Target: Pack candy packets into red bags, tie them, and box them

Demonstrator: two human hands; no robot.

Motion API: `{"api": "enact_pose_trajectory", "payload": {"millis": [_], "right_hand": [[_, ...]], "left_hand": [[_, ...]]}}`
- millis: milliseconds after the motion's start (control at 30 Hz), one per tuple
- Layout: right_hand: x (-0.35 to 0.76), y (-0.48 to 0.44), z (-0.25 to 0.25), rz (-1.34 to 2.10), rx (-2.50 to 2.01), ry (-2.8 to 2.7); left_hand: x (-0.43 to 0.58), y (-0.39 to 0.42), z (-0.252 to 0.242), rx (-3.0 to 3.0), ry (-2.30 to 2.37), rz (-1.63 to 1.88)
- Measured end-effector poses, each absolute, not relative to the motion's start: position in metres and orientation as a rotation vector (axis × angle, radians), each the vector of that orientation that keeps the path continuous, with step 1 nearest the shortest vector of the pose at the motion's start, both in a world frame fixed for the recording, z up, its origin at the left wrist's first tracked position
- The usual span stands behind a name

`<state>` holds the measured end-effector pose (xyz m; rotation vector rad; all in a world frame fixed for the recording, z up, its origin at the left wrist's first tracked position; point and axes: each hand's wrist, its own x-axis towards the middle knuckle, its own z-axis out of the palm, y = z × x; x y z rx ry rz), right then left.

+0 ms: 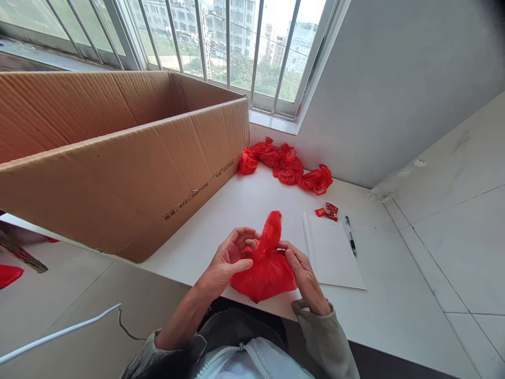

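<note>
A filled red plastic bag (265, 275) rests at the near edge of the white table (394, 310), its gathered neck sticking up. My left hand (228, 259) curls around the bag's neck from the left, fingers bent against the plastic. My right hand (303, 276) presses on the bag's right side, with its fingertips pinching at the neck. Both hands grip the same bag.
A big open cardboard box (118, 173) fills the left side of the table. Several tied red bags (286, 166) lie by the window wall. A white sheet of paper (331, 250), a black pen (351, 236) and a small red packet (328, 211) sit right of my hands.
</note>
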<state>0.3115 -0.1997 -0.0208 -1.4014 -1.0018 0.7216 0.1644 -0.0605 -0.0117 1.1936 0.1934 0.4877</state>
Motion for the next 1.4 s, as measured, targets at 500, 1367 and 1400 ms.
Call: {"api": "enact_pose_trajectory", "payload": {"millis": [500, 1367, 1400], "right_hand": [[0.300, -0.207, -0.035, 0.310, -1.696, -0.972], [0.314, -0.237, -0.052, 0.431, -1.691, -1.230], [0.315, -0.240, -0.057, 0.397, -1.741, -1.259]], "left_hand": [[0.166, -0.031, -0.016, 2.329, 0.104, 0.517], [0.131, -0.024, -0.047, 2.065, 0.204, 0.369], [0.129, -0.024, -0.049, 2.095, 0.188, 0.357]]}}
